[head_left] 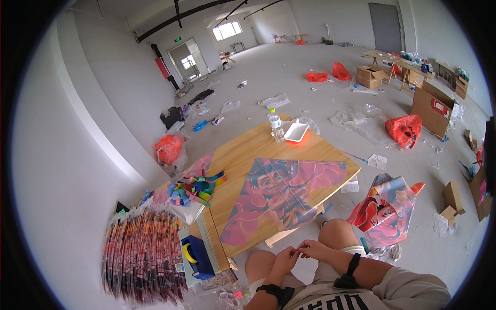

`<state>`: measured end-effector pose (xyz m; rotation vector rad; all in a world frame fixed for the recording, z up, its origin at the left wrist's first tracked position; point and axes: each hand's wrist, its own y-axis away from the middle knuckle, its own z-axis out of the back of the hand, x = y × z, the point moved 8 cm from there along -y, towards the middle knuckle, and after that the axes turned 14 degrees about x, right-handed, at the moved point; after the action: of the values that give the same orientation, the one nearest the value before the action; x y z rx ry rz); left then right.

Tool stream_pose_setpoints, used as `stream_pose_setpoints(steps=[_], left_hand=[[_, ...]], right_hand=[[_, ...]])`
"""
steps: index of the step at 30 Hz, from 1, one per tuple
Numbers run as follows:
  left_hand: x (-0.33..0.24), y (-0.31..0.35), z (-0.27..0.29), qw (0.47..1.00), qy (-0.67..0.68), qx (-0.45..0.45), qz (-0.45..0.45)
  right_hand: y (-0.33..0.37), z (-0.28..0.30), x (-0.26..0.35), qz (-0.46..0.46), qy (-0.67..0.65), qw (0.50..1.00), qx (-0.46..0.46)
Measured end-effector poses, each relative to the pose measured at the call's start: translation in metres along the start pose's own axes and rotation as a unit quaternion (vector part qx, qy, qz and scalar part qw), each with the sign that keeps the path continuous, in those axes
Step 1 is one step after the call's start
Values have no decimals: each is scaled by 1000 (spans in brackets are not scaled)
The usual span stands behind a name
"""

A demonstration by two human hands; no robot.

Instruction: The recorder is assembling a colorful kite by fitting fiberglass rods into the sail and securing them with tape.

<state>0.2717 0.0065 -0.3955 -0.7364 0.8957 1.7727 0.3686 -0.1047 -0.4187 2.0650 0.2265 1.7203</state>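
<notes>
Over my lap, just off the table's near edge, my left hand (287, 260) and my right hand (313, 250) meet at the fingertips. Both are closed in a pinch; anything between the fingers is too small to make out. In front of them a pink and purple printed kite (268, 201) lies flat on the wooden table (232, 155), thin rods crossing it. Rainbow ribbons (194, 190) are heaped to its left. Left of my hands stands a blue tape dispenser (200, 258) with a yellow roll.
Several bagged kites (142, 253) are stacked at the left. A water bottle (276, 126) and a white tray (296, 132) stand at the table's far side. Another kite (387, 217) lies on the floor at the right, near cardboard boxes (431, 108) and a red bag (403, 130).
</notes>
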Motion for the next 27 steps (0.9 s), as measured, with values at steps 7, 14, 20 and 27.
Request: stream_pose_setpoints(steps=[7,14,20,27], left_hand=[[0,0,-1,1000,2,8,10],[0,2,0,1000,-15,-9,1],[-15,5,12,999,8,-44,-18],[-50,32,53,982,116,-143,-51]], right_hand=[[2,0,0,-2,-6,1000,-1],[4,-2,2,1,-5,1000,0],[7,3,14,17,11,1000,-23],[29,14,58,192,-63,975,-97]])
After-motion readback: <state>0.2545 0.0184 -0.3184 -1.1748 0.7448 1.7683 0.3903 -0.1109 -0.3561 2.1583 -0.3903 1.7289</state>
